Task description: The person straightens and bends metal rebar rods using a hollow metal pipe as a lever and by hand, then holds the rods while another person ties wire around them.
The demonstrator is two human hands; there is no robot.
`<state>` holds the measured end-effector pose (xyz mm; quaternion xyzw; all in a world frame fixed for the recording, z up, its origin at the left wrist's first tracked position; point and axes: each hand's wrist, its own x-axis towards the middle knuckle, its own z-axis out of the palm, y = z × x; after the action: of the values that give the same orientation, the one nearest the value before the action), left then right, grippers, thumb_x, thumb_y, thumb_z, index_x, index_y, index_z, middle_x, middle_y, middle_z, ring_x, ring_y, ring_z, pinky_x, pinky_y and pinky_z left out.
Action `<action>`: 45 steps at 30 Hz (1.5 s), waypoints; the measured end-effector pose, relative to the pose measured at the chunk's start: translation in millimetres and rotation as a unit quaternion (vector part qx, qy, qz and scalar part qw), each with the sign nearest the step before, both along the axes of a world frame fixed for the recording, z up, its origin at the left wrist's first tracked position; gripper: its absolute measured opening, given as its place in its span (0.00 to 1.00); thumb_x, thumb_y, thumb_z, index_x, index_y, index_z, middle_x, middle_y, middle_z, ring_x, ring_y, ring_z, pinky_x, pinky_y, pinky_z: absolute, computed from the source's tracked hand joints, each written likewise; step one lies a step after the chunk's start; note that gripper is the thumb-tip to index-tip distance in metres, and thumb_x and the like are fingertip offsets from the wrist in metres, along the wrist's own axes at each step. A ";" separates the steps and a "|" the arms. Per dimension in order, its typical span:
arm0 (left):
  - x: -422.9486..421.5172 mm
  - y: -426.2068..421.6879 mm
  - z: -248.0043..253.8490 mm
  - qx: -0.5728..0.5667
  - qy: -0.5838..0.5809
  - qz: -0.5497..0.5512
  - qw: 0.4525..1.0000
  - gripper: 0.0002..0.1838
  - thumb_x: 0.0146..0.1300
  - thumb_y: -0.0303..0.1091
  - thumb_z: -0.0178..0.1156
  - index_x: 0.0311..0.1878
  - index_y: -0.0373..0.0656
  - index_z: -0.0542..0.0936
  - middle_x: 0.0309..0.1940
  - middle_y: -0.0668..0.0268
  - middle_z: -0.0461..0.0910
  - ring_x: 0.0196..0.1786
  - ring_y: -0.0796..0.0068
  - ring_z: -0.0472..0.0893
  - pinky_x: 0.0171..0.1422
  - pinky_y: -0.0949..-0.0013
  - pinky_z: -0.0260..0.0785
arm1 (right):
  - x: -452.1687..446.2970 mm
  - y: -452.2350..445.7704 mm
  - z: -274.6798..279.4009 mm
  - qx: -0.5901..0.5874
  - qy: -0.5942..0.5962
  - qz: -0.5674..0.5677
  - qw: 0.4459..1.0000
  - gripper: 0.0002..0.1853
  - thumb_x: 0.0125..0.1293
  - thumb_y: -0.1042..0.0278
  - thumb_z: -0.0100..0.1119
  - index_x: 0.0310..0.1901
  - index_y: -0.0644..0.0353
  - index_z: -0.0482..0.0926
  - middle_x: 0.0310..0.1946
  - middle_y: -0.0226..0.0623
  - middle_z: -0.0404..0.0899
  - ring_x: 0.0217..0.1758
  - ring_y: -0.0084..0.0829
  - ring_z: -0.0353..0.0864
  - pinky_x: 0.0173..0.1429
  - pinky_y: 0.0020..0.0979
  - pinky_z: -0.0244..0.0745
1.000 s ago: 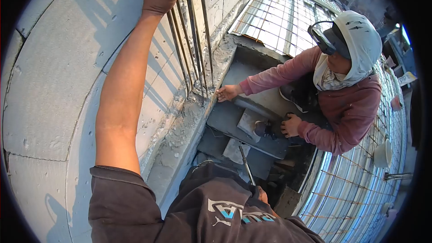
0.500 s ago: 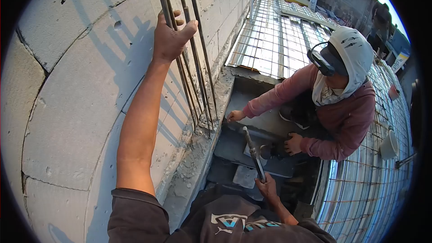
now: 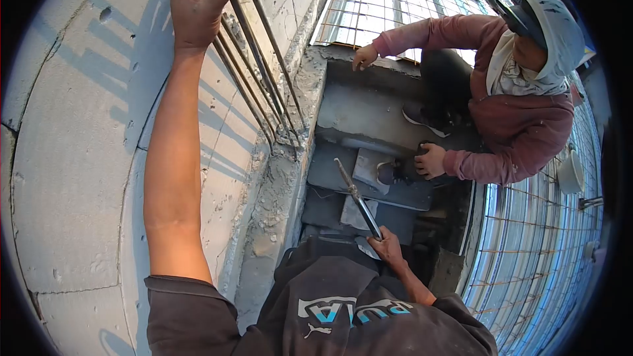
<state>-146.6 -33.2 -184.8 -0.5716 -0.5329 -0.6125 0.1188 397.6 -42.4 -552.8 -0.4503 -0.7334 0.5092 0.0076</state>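
Observation:
High on the left, my left hand (image 3: 198, 16) grips upright steel rebar (image 3: 266, 79) beside the block wall, its fingers wrapped around and its thumb up along the bars. Several bars rise together from rough concrete at the wall's foot. Low in the middle, my right hand (image 3: 388, 248) is closed round the dark grip of a long metal tool (image 3: 355, 194). The tool's slim, worn metal end points up and away from me; its exact kind I cannot make out. It is apart from the rebar.
A co-worker in a maroon top (image 3: 521, 125) crouches at right on concrete steps (image 3: 362, 115), one hand stretched toward the wall side. Loose blocks (image 3: 373, 170) lie on the steps. Wire mesh over metal sheeting (image 3: 527, 257) borders the opening. A pale block wall (image 3: 72, 211) stands left.
The view has shifted, with my left hand and the rebar now further up and left. The co-worker's outstretched arm has risen away from the lower step. Both my hands keep their grip.

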 end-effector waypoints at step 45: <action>96.6 12.3 -2.3 0.082 -0.061 0.189 0.977 0.19 0.65 0.25 0.59 0.56 0.39 0.64 0.43 0.63 0.78 0.40 0.78 0.79 0.44 0.74 0.73 | 114.7 64.1 -39.3 -0.056 -0.060 0.122 0.989 0.16 0.58 0.59 0.69 0.37 0.62 0.76 0.25 0.33 0.72 0.31 0.27 0.71 0.39 0.33 0.69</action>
<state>-50.0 -20.9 -187.1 -0.4106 -0.5852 -0.6543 0.2466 512.2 21.7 -592.1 -0.3865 -0.7526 0.5186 -0.1238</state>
